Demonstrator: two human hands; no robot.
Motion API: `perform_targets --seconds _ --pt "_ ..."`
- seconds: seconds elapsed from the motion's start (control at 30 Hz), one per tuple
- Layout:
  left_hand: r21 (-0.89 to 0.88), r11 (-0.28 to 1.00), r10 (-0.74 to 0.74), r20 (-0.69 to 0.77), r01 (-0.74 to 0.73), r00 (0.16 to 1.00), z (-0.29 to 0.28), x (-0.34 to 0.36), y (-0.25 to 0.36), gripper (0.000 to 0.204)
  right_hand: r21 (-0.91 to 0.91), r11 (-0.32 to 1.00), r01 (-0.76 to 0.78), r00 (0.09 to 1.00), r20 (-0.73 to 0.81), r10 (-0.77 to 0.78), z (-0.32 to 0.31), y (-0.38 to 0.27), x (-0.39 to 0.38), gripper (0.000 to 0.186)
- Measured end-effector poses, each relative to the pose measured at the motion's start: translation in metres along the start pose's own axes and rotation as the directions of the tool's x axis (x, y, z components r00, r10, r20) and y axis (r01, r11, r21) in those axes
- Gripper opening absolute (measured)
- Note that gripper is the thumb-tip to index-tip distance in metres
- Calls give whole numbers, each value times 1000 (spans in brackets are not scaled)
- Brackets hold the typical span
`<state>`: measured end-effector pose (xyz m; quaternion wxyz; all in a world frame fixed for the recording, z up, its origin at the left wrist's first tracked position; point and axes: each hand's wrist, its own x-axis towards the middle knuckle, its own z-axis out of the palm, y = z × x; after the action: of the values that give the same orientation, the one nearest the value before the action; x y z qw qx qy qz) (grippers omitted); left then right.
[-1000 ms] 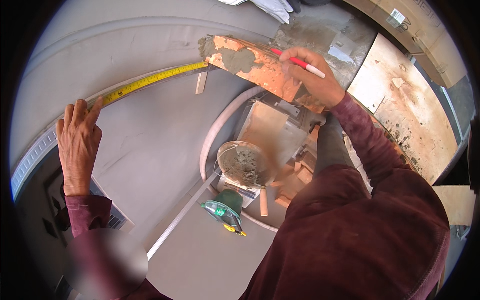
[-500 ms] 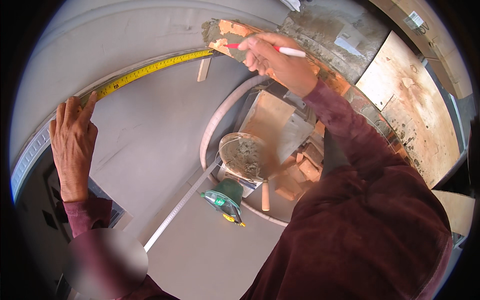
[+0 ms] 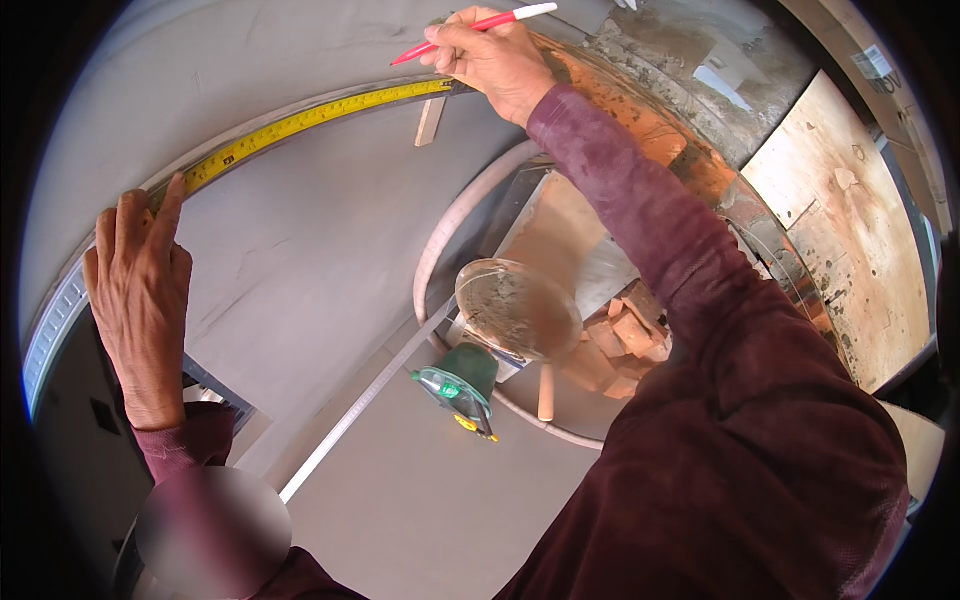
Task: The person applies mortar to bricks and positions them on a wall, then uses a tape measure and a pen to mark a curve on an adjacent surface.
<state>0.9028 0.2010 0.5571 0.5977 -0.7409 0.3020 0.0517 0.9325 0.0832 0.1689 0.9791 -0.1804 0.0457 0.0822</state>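
One yellow tape measure (image 3: pixel 315 122) lies along the curved edge of the grey wall (image 3: pixel 260 260) — it might slip if the left hand (image 3: pixel 140 285), palm down, lifts its index finger; whether this hand grips underneath, one cannot tell. The right hand (image 3: pixel 500 68), outstretched near the tape's far end, pinches a red marker (image 3: pixel 487 24).

Left hand (image 3: pixel 138 300) at the curved grey ledge, index finger extended onto one end of a yellow tape measure (image 3: pixel 300 124). Tape follows the curve toward the right hand (image 3: pixel 500 65), which grips a red pen (image 3: pixel 475 30), white at its upper end; tip angles down-left, near the tape. Short wooden strip (image 3: pixel 429 122) just below. Lower down: round bucket (image 3: pixel 480 300) of grey mix, partly blurred; green container (image 3: pixel 468 370) nearby; broken bricks (image 3: pixel 632 335) heaped to the right. Stained board (image 3: pixel 840 225) far right.
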Motion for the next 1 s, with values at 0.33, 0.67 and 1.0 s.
perform_targets --seconds 0.33,0.67,1.0 --pt "103 995 -2 25 -1 1000 14 -10 -2 63 -127 991 46 996 -69 -55 14 6 7 5" --pt "132 991 16 1 -16 1000 20 -10 -6 63 -306 951 34 967 -229 -109 1 27 -5 16" --pt "153 988 20 -34 -15 999 28 -14 -7 65 -277 957 -88 959 -283 6 -5 48 -14 13"
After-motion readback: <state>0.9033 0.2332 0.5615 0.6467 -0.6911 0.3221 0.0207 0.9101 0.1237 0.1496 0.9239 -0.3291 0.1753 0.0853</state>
